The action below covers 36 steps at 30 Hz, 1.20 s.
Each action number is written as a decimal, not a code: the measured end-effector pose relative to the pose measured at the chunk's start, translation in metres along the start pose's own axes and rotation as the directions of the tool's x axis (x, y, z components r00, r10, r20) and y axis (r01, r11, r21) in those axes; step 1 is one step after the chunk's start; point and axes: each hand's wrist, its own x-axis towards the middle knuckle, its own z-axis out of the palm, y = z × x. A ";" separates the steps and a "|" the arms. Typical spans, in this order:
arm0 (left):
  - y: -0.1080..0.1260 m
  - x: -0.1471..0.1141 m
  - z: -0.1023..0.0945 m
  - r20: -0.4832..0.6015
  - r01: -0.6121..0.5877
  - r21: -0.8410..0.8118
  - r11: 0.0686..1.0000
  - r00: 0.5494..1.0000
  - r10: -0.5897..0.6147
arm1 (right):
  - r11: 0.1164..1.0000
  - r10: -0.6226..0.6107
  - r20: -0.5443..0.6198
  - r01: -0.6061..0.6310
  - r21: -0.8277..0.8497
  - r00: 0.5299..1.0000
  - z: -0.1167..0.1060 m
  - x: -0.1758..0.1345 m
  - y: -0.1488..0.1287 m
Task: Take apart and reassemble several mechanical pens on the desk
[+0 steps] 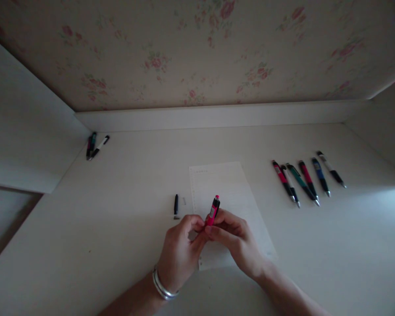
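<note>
Both of my hands meet over a lined sheet of paper (220,180) and grip a pink and black pen barrel (213,210), its pink button end pointing up and away. My left hand (184,245), with a silver bracelet at the wrist, has its fingers closed at the barrel's lower end. My right hand (238,241) pinches the same barrel from the other side. The lower end is hidden by my fingers. Left of the paper lie a black pen grip (176,204), a thin spring (184,201) and a small dark metallic piece (176,217).
Several pens (304,177) in pink, green, blue and white lie side by side at the right. A few more pens (95,147) are at the far left corner. White panels and a floral wall (191,57) bound the white table (125,210).
</note>
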 end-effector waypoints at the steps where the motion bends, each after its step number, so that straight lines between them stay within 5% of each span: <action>1: 0.000 0.000 0.000 -0.003 -0.021 0.009 1.000 1.000 0.021 | 1.000 0.015 -0.002 -0.015 0.012 1.000 0.001 0.000 0.000; 10: -0.003 0.003 -0.006 -0.087 -0.241 0.216 0.946 0.961 0.264 | 0.996 0.045 -0.023 -0.043 0.073 0.999 0.002 0.002 -0.002; 15: -0.005 0.004 -0.006 -0.091 -0.330 0.317 0.889 0.923 0.375 | 0.995 -0.017 -0.041 0.013 -0.101 0.999 -0.002 0.001 0.003; 25: -0.007 0.001 -0.009 0.009 -0.418 0.378 0.826 0.894 0.449 | 0.942 -0.089 -0.055 0.066 -0.329 0.995 0.004 -0.003 -0.002; 30: -0.007 0.001 -0.009 0.035 -0.429 0.400 0.810 0.890 0.454 | 0.953 -0.076 -0.097 0.044 -0.298 0.992 0.000 -0.002 0.002; 36: -0.004 0.008 -0.009 0.079 -0.358 0.334 0.872 0.932 0.353 | 0.990 -0.116 -0.283 0.089 -0.106 0.952 -0.017 0.008 -0.007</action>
